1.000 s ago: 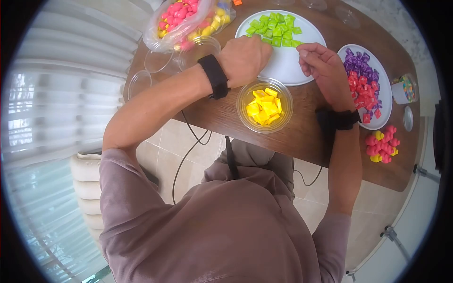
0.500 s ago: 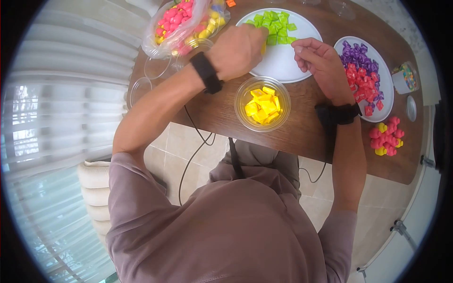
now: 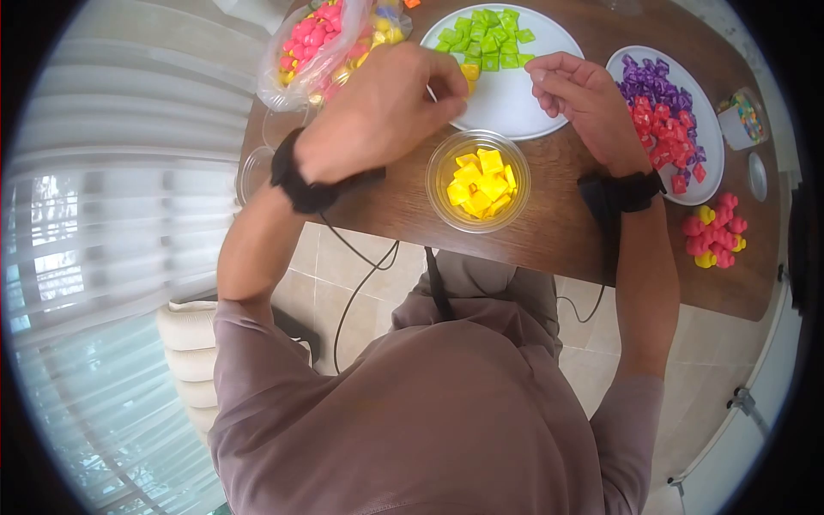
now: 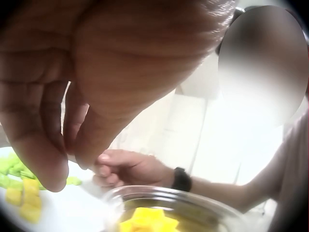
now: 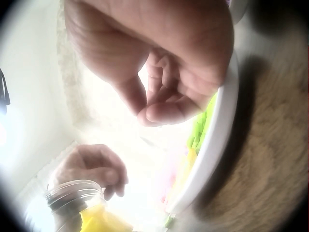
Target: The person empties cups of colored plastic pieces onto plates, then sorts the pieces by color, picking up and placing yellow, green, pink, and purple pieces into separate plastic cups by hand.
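My left hand hovers left of the white plate, fingers loosely bent, with nothing visible between thumb and fingers. Just beyond its fingertips, small yellow square pieces lie on the plate against the green ones. Over the plate's right side hangs my right hand, its thumb tip touching the index finger and no object showing there. A green piece lies close to those fingertips. Between the hands, near the table's front edge, stands a clear round tub of yellow pieces.
On the right, an oval white plate carries purple and red pieces. Pink and yellow ducks cluster nearer me, beside a small clear jar of colourful bits. A plastic bag of ducks stands at the back left, near clear empty containers.
My left hand has drawn back leftward from the plate, uncovering yellow pieces beside the green ones where its fingertips were. The right hand holds its pose over the plate.
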Tool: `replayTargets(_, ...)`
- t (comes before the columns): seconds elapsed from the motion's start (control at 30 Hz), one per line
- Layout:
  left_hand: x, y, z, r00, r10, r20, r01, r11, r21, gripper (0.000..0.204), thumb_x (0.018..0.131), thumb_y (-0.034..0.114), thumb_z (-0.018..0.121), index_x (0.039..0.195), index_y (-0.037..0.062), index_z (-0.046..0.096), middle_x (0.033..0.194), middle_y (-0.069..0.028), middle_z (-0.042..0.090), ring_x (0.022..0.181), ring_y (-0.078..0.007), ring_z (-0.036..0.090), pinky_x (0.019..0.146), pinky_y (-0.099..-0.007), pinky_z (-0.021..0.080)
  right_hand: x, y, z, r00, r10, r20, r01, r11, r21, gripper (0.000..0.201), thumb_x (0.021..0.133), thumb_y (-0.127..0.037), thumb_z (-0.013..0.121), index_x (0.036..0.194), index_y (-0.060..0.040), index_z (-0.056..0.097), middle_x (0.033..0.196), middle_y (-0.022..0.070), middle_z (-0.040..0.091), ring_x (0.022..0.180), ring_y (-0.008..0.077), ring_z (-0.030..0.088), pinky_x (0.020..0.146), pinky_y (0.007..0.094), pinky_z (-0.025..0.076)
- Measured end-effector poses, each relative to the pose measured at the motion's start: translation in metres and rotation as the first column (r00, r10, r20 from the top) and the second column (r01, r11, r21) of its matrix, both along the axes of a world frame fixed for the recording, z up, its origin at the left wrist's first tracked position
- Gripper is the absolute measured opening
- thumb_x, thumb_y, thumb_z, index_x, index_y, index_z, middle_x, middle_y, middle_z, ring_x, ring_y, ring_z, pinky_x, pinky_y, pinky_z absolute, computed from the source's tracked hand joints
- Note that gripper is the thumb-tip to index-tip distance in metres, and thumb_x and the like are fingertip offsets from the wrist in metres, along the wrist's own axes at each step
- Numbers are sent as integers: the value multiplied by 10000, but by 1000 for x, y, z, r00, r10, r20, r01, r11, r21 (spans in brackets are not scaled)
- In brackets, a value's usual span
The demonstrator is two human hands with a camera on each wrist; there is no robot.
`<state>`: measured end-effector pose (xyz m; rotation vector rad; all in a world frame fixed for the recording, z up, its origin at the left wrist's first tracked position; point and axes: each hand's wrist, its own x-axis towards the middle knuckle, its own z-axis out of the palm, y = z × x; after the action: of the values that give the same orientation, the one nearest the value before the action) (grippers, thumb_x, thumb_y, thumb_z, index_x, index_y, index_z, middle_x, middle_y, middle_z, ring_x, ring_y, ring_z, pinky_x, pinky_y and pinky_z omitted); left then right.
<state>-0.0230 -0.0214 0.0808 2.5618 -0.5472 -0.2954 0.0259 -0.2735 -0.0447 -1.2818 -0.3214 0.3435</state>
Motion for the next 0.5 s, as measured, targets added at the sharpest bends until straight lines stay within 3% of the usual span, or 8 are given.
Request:
replayTargets(0.03,8,1,-6,994,2,110,-9,998,59,227,880,124,743,1063,-9,724,854,-93,738,802,-184,708,734,-317,548,0,0,0,1000,2,3,-2,1000,1,201,977,-156,672,1112,-16,723,887,8,683,763,61,591,699,210,466)
replayTargets(0.07,16,2,-12,993,5,115,-12,998,60,227,880,124,743,1063,-9,724,854,-93,738,802,-184,708,734,-317,548,-1,0,1,1000,-3,-6,3,1000,2,199,976,-151,673,1113,-15,722,887,8,684,764,61,590,699,210,466)
replayTargets(0.17,29,-4,-27,977,-72,200,23,971,240,270,867,144,722,1089,-8,739,910,-173,753,829,-328,726,796,-403,562,-1,1,2,1000,-5,-22,5,1000,7,196,974,-141,674,1115,-13,721,887,8,685,764,61,590,699,211,465)
replayTargets(0.37,47,-4,-62,945,-172,277,95,959,268,273,866,169,732,1073,-10,744,886,-217,739,833,-362,727,812,-425,566,0,0,2,1000,-5,-21,6,1000,11,199,976,-139,676,1119,-8,718,889,12,686,763,63,591,702,211,467)
replayTargets(0.5,48,-10,-71,957,-156,245,67,939,338,248,865,163,733,1047,-5,746,874,-235,732,836,-389,723,804,-445,570,-1,1,2,1000,-9,-29,9,1000,5,203,979,-143,674,1121,-5,718,891,17,687,763,64,591,704,212,470)
